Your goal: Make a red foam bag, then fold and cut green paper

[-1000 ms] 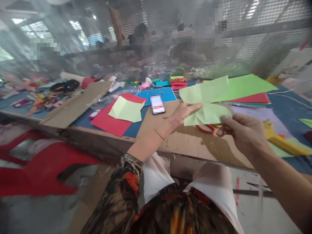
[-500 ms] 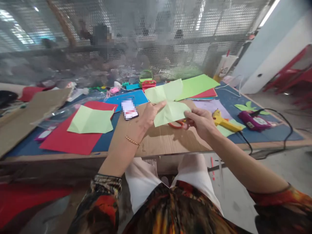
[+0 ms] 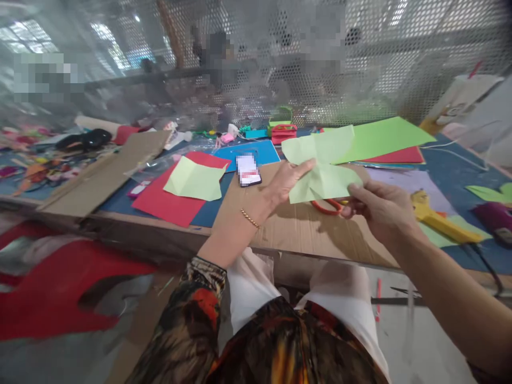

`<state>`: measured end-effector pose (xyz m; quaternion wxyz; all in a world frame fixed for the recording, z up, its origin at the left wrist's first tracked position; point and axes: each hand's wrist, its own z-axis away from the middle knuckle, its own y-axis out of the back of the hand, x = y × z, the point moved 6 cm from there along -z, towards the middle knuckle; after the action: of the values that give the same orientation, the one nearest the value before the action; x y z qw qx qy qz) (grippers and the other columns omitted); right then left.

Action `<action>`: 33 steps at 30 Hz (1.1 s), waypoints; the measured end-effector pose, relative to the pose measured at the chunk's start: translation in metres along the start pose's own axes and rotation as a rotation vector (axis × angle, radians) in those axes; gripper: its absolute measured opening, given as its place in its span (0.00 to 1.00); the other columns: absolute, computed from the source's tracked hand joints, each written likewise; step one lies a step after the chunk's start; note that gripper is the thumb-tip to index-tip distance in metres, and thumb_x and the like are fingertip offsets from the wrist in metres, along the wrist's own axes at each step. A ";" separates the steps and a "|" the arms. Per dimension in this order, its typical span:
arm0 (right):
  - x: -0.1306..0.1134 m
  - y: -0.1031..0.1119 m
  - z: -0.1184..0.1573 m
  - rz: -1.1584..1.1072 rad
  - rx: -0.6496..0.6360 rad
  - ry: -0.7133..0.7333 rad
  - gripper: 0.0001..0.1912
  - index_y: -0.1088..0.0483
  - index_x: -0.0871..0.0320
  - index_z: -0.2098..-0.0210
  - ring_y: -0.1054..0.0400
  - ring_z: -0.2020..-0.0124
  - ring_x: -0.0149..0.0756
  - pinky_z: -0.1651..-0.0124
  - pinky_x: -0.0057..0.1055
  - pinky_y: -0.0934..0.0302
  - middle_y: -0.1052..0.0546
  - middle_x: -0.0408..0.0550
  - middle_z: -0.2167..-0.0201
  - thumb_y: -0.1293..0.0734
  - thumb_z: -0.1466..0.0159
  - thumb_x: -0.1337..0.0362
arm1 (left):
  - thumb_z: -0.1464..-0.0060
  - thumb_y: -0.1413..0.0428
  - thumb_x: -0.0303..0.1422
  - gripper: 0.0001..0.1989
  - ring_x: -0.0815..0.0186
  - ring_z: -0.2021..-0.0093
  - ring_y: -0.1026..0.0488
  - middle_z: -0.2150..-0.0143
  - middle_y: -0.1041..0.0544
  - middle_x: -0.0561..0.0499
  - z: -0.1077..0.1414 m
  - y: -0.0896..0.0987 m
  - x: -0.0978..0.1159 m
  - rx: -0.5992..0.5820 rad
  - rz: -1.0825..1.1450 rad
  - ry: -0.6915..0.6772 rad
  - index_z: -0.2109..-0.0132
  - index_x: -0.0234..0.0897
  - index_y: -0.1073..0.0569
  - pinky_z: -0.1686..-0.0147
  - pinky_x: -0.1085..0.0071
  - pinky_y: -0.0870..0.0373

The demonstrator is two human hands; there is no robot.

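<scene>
A creased pale green paper (image 3: 320, 152) is held up over a cardboard sheet (image 3: 304, 232). My left hand (image 3: 288, 180) grips its left side near the middle, thumb on top. The fingers of my right hand (image 3: 372, 202) pinch its lower right edge. Orange-handled scissors (image 3: 327, 207) show beneath the paper, close to my right fingers; their blades are hidden. Another pale green paper (image 3: 194, 178) lies on red paper (image 3: 168, 204) to the left. Between them is a phone (image 3: 248, 170), beside a blue sheet (image 3: 262, 153).
A yellow glue gun (image 3: 444, 221) with a black cord lies at the right, near a purple device (image 3: 494, 218). Bright green sheets (image 3: 386, 137) and a drink cup (image 3: 460, 101) are behind it. Cardboard (image 3: 108, 170) and loose craft items cover the left.
The view has turned left, so the table's things appear farther right. Both hands still hold the green paper, whose lower part looks a little more bent.
</scene>
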<state>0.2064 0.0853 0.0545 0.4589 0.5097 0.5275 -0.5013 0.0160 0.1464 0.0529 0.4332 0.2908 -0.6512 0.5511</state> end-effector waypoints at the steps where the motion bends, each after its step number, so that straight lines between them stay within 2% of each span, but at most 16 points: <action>1: 0.000 0.000 0.000 0.000 -0.001 0.010 0.30 0.27 0.54 0.77 0.32 0.84 0.33 0.79 0.31 0.33 0.30 0.39 0.86 0.13 0.57 0.39 | 0.54 0.21 0.40 0.18 0.40 0.41 0.17 0.57 0.11 0.41 -0.001 -0.001 0.000 -0.025 -0.011 0.000 0.62 0.37 0.17 0.38 0.46 0.22; 4: -0.002 -0.002 -0.001 0.003 -0.001 0.022 0.29 0.29 0.54 0.78 0.31 0.84 0.33 0.79 0.30 0.34 0.32 0.38 0.86 0.14 0.55 0.41 | 0.56 0.21 0.44 0.20 0.40 0.42 0.17 0.55 0.11 0.40 -0.001 -0.002 0.002 -0.066 -0.042 -0.024 0.62 0.37 0.17 0.39 0.47 0.21; 9: -0.002 -0.007 -0.002 0.000 -0.026 0.005 0.31 0.27 0.56 0.76 0.30 0.84 0.32 0.78 0.29 0.33 0.26 0.42 0.84 0.15 0.54 0.38 | 0.51 0.24 0.44 0.19 0.42 0.42 0.17 0.57 0.11 0.43 -0.002 0.003 0.005 -0.033 -0.047 -0.019 0.57 0.40 0.16 0.39 0.47 0.22; 13: -0.002 -0.008 -0.002 -0.018 -0.021 0.015 0.31 0.29 0.56 0.76 0.29 0.83 0.32 0.78 0.29 0.32 0.28 0.41 0.84 0.16 0.53 0.38 | 0.49 0.25 0.50 0.21 0.38 0.39 0.19 0.60 0.11 0.46 -0.001 0.005 0.007 -0.017 -0.026 -0.012 0.56 0.42 0.16 0.38 0.44 0.23; 17: -0.001 -0.004 -0.002 -0.020 -0.028 0.025 0.29 0.28 0.56 0.76 0.28 0.83 0.32 0.77 0.27 0.32 0.29 0.39 0.84 0.16 0.51 0.41 | 0.51 0.25 0.54 0.25 0.35 0.36 0.20 0.58 0.10 0.45 0.001 0.000 0.008 -0.069 -0.002 -0.023 0.53 0.44 0.16 0.39 0.43 0.21; 20: 0.001 -0.003 -0.004 -0.023 -0.045 0.022 0.27 0.28 0.56 0.76 0.28 0.82 0.32 0.77 0.27 0.32 0.28 0.39 0.84 0.16 0.49 0.42 | 0.55 0.23 0.51 0.26 0.36 0.40 0.17 0.58 0.11 0.42 0.002 0.001 0.008 -0.078 -0.054 -0.042 0.55 0.40 0.15 0.43 0.44 0.17; 25: 0.002 -0.008 -0.001 -0.016 -0.047 0.009 0.28 0.27 0.55 0.74 0.29 0.83 0.32 0.77 0.29 0.33 0.26 0.41 0.82 0.16 0.50 0.40 | 0.58 0.21 0.43 0.23 0.39 0.51 0.13 0.62 0.11 0.41 0.001 0.009 0.006 -0.024 -0.181 -0.020 0.57 0.36 0.14 0.49 0.46 0.14; 29: -0.002 -0.011 0.003 -0.039 -0.025 0.007 0.30 0.28 0.55 0.75 0.30 0.83 0.31 0.78 0.28 0.35 0.26 0.42 0.83 0.16 0.53 0.38 | 0.60 0.21 0.40 0.21 0.41 0.52 0.13 0.61 0.11 0.41 0.003 0.008 0.011 -0.001 -0.179 -0.051 0.60 0.36 0.14 0.48 0.48 0.14; 33: -0.003 -0.011 0.004 -0.040 -0.041 0.001 0.30 0.27 0.55 0.75 0.31 0.83 0.31 0.78 0.28 0.35 0.27 0.41 0.84 0.17 0.53 0.37 | 0.60 0.21 0.41 0.18 0.42 0.52 0.13 0.61 0.11 0.42 0.004 0.007 0.012 0.041 -0.154 -0.070 0.65 0.37 0.15 0.49 0.48 0.14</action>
<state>0.1952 0.0813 0.0582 0.4590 0.4898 0.5478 -0.4994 0.0034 0.1455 0.0604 0.4450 0.3680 -0.6303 0.5189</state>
